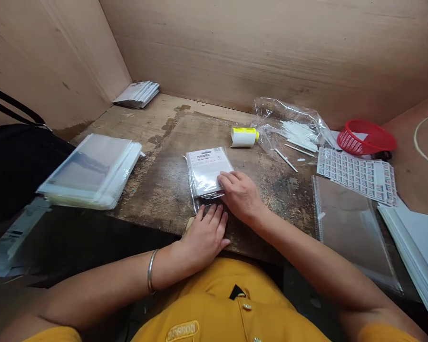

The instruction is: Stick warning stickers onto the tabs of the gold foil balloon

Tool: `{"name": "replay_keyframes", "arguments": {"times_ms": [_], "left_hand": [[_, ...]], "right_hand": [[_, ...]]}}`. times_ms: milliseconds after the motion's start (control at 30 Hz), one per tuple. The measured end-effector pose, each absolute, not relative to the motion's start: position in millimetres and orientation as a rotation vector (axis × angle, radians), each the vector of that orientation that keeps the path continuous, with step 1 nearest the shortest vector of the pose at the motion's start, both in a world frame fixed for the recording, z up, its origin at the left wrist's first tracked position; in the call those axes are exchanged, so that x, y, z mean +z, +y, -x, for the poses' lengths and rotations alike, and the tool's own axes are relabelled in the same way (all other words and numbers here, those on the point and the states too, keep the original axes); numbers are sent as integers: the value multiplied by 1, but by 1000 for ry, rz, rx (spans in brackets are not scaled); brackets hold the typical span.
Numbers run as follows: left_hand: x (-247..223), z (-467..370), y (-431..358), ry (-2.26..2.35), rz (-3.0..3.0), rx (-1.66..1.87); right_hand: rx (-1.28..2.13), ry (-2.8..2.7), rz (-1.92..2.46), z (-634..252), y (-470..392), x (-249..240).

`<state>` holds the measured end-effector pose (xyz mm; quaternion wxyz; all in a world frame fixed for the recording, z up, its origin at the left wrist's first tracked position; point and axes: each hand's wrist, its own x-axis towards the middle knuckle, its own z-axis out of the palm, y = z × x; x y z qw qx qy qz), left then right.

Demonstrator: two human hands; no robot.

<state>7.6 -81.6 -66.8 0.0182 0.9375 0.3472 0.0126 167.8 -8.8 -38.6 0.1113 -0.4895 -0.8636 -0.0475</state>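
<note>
Both hands lie flat and open, left hand (205, 232) pinning the flap, right hand (239, 194) pressing the packet (207, 171) near the label roll (244, 137), so slippery plastic may skid and crease.

We see a work booth enclosed by plywood walls: a back panel (271, 52) at twelve o'clock and a side panel (46, 61) at ten o'clock, meeting in a corner at eleven o'clock. Both panels show pale brown grain with faint scuffs. The worktable (164, 185) is bare wood, its surface dark, stained and worn, with a lighter strip along the back edge. At three o'clock a further brown board (413, 175) adjoins the table. A black bag (17, 161) with straps rests against the side panel at nine o'clock. Lighting is even and diffuse, casting only soft shadows. No window or floor is in view.
</note>
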Motion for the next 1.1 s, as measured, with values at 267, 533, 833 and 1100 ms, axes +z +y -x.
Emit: {"name": "replay_keyframes", "arguments": {"times_ms": [267, 533, 833, 1100], "left_hand": [[-70, -9, -80, 1062, -2931, 86], [-51, 18, -85, 751, -2816, 352], [-46, 62, -79, 1589, -2101, 687], [-51, 27, -74, 1648, -1978, 593]], "right_hand": [[-48, -2538, 1493, -165, -6, -37], [-62, -2486, 1397, -169, -12, -46], [-59, -2418, 1357, -185, -48, -67], [-62, -2390, 1397, -181, -47, -76]]}}
